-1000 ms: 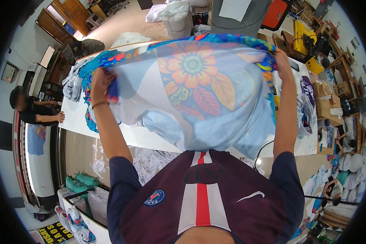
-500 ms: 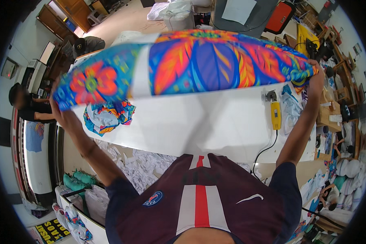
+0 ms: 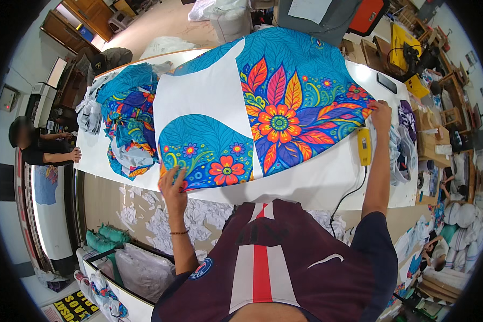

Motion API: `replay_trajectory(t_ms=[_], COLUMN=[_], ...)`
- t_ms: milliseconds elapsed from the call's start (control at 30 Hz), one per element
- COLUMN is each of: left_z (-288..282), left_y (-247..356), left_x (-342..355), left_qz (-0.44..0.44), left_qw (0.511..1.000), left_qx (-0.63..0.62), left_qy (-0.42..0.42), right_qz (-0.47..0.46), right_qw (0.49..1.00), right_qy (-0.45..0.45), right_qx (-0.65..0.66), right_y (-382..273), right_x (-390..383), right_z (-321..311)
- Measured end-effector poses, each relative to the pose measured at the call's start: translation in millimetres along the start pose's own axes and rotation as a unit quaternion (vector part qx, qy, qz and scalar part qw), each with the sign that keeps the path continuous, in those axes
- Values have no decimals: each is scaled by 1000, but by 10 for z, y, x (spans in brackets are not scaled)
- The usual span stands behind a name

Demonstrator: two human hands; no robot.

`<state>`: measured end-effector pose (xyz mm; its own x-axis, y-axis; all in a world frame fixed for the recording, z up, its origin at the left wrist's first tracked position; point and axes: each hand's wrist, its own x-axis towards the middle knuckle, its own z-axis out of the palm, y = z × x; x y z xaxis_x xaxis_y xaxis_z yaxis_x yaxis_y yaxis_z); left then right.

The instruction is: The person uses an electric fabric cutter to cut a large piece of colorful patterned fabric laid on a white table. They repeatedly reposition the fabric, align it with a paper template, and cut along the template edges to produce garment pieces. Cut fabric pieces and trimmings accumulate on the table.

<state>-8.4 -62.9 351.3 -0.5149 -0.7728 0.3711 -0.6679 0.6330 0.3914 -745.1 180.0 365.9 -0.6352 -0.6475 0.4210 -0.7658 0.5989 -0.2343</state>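
A printed fabric sheet (image 3: 204, 96) is spread over the white table (image 3: 316, 182), with blue-green leaves, bright flowers and bare white parts between its printed shapes. My left hand (image 3: 174, 185) is closed on its near left corner. At the right corner, my right hand (image 3: 380, 114) pinches the edge. Just below that hand lies a yellow corded electric cutter (image 3: 364, 147), its front end hidden by the fabric. A crumpled heap of the same printed fabric (image 3: 129, 121) sits beyond my left hand, against the sheet's left side.
White scraps (image 3: 182, 220) litter the floor by the table's near edge. A phone (image 3: 386, 82) lies at the table's far right, above some cloth pieces (image 3: 405, 139). A person in black (image 3: 35, 142) rests a hand at the table's left end; another person (image 3: 112, 60) bends beyond the far left.
The sheet has come down from mid-air and lies flatter on the table. My left hand has moved right and toward me; my right hand has come lower and slightly inward.
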Motion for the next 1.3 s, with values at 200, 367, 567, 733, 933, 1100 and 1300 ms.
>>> replay_trajectory(t_ms=[200, 367, 567, 733, 933, 1100, 1300], left_z=[683, 1023, 1406, 1996, 2212, 2050, 1655], left_y=[-204, -307, 119, 919, 1480, 1046, -4], left_x=[-310, -377, -165, 302, 433, 262, -49], left_qz=[-9, -60, -6, 106, 155, 40, -70], left_qw=[987, 976, 980, 943, 910, 946, 976], left_qx=[52, -10, -78, -180, -198, -193, -61], left_qy=[-149, -209, -181, -260, -331, -258, -196], right_qz=[40, 162, 215, 327, 392, 476, 580], right_qw=[990, 979, 962, 939, 868, 817, 646], right_qy=[85, -20, 154, -35, -186, -163, -45], right_qx=[-104, 125, -69, 104, 240, 283, 494], right_y=[-574, -754, -108, 841, 632, 287, -67], right_x=[-585, -1472, -1579, -1393, -1403, -1809, -2310], right_z=[606, 917, 913, 1026, 841, 605, 587])
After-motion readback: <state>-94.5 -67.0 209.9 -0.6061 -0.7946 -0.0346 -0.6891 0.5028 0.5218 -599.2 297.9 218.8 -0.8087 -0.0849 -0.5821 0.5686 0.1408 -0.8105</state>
